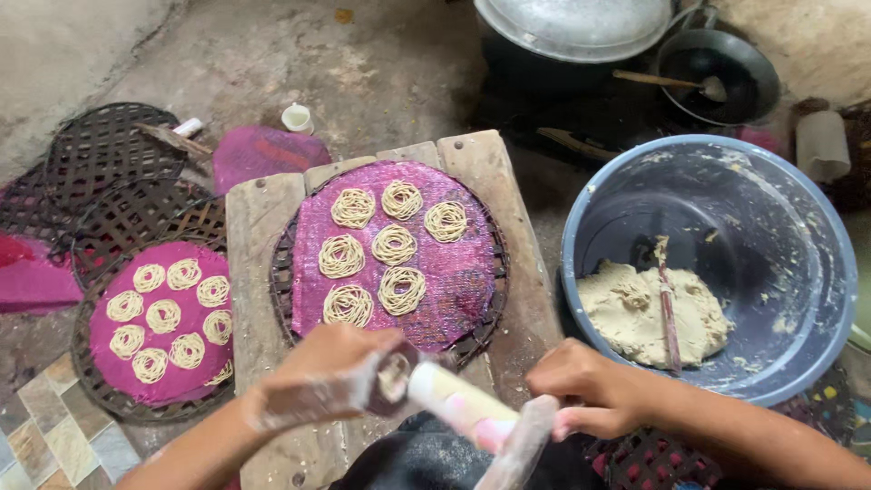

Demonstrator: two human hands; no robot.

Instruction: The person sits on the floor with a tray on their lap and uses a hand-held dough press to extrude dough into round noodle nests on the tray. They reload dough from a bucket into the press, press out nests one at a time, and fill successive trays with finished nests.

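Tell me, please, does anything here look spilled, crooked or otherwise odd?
Nothing is spilled. The blue basin has dough smeared on its inner wall, and a spoon stands stuck in the dough lump. The left hand is dusted white. The noodle coils lie tidy.

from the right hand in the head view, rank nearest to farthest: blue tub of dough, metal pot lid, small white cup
From the right hand:
1. Blue tub of dough, just to its right, rim close beside the wrist.
2. Metal pot lid, far up at the top edge, slightly right of centre.
3. Small white cup, up and across to the left, on the ground beyond the wooden board.
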